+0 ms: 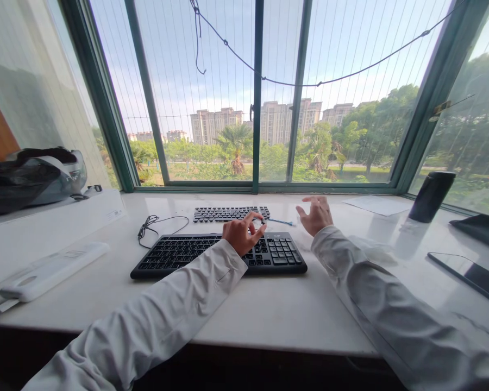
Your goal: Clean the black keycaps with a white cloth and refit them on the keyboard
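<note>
A black keyboard (287, 254) lies in front of me; several of its keys look stripped down to their sockets, while the number pad still wears caps. Over its back edge, my left hand (243, 234) pinches a small dark piece, apparently a keycap (263, 221), between thumb and forefinger. Loose black keycaps (224, 214) sit in rows just behind the keyboard. Beyond the left fingertips, a thin blue-handled tool (283, 221) rests on the table. My right hand (315, 215) hovers to the right of it, thumb apart from loosely bent fingers, holding nothing visible.
A coiled cable (150, 225) lies at the keyboard's left. Farther left are a white power bank (57, 269) and a white box (101, 217) with a dark bag (28, 176). On the right are clear plastic (372, 248), paper (377, 205), a black bottle (432, 196) and a phone (468, 274).
</note>
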Available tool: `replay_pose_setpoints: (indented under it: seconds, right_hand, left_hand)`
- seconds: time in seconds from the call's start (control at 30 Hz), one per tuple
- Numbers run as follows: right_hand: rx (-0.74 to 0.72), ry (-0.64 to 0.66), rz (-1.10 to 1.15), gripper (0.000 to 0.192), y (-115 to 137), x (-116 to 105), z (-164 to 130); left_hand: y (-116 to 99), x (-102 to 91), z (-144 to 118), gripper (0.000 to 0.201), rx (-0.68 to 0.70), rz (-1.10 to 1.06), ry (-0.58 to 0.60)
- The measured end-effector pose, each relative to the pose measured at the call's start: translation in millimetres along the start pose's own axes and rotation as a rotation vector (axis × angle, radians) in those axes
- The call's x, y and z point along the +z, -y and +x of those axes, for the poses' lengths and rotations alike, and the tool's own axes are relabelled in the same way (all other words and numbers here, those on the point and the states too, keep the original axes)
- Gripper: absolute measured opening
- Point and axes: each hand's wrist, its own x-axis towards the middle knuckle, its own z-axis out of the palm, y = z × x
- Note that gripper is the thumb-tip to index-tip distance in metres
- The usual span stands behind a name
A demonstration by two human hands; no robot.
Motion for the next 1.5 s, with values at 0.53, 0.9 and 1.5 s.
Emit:
replay_pose_setpoints:
  seconds: [0.53,0.9,1.5]
  right_hand:
    - [0.215,0.826,1.036,0.045,43.6,13.0,-29.6]
    - [0.06,0.795,0.925,0.046,40.9,10.1,-26.2]
    - [-0.255,0.748,0.268,0.03,23.8,15.9,-26.8]
  left_hand:
    - [2.2,1.5,-1.2,0.033,0.132,0.001,0.064]
    - [3.4,0.7,1.3,0.029,0.036,-0.003,-0.027]
    - [13.5,11.7,1.3,0.026,0.039,0.079,0.066]
